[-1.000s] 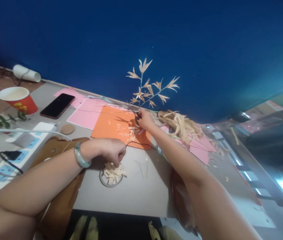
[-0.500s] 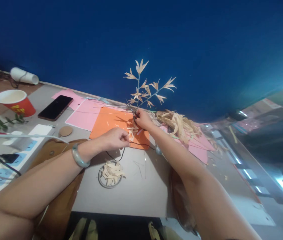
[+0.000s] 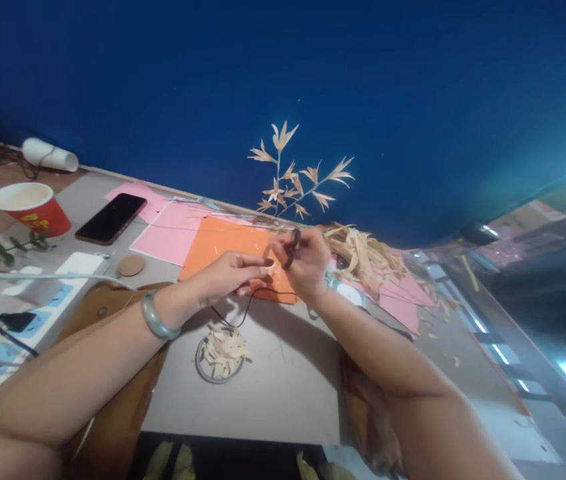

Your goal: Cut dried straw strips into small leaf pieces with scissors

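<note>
Pale cut strips (image 3: 225, 348) are heaped in a dish (image 3: 219, 381) before the orange sheet (image 3: 211, 233). Over it, the left hand (image 3: 223, 275) is held with fingers narrowed, grip unclear; scissors (image 3: 294, 245) are held by the right hand (image 3: 313, 263). Right of the sheet, husks (image 3: 360, 250) seem left uncut; behind it, a blossomed branch (image 3: 278, 172) seems completed.

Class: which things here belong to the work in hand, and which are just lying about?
Seemingly in the work:
scissors in the right hand
orange sheet
dish of pale strips
dried husks

Probably just lying about:
phone
red cup
power strip
brown disc
</note>
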A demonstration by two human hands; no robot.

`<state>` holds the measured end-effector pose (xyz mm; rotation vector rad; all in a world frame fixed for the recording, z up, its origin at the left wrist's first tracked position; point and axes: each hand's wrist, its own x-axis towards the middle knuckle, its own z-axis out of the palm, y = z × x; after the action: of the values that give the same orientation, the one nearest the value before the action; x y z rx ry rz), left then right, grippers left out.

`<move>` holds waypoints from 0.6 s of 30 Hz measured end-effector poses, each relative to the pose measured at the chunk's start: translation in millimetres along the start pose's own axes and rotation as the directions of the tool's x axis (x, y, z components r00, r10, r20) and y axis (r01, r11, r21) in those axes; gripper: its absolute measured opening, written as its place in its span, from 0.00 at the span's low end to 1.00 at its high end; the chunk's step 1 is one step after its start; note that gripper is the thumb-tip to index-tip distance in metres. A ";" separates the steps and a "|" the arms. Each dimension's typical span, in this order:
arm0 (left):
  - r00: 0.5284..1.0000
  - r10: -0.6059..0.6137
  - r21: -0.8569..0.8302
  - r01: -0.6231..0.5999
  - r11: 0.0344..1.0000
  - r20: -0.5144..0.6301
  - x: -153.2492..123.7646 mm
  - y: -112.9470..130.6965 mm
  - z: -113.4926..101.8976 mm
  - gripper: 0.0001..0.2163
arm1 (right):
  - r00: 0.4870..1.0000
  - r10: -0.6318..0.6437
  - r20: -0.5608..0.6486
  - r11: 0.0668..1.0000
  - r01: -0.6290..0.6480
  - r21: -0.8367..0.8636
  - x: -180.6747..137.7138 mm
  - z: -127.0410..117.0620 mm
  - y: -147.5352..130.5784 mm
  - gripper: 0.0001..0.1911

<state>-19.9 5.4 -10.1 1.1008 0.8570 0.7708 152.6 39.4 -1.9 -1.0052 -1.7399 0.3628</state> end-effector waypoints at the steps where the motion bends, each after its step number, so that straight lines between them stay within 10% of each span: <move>1: 1.000 0.010 -0.018 -0.010 1.000 0.010 -0.2 0.2 -0.1 0.17 | 0.999 -0.021 0.039 0.999 0.023 -0.045 -8.1 -4.0 -3.9 0.12; 12: 0.998 0.008 -0.043 -0.010 0.999 -0.063 -0.8 0.8 0.4 0.11 | 0.923 -0.265 0.279 0.951 0.298 -0.079 -48.8 -9.1 0.9 0.10; 18: 0.986 0.030 -0.029 -0.036 0.999 -0.165 0.5 -1.2 1.0 0.11 | 0.947 -0.072 0.314 0.997 0.068 0.026 -51.4 -14.9 -16.6 0.10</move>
<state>-18.6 5.0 -11.2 1.0351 0.9640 0.9098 163.5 -13.3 -17.4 -0.9080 -2.0513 0.5119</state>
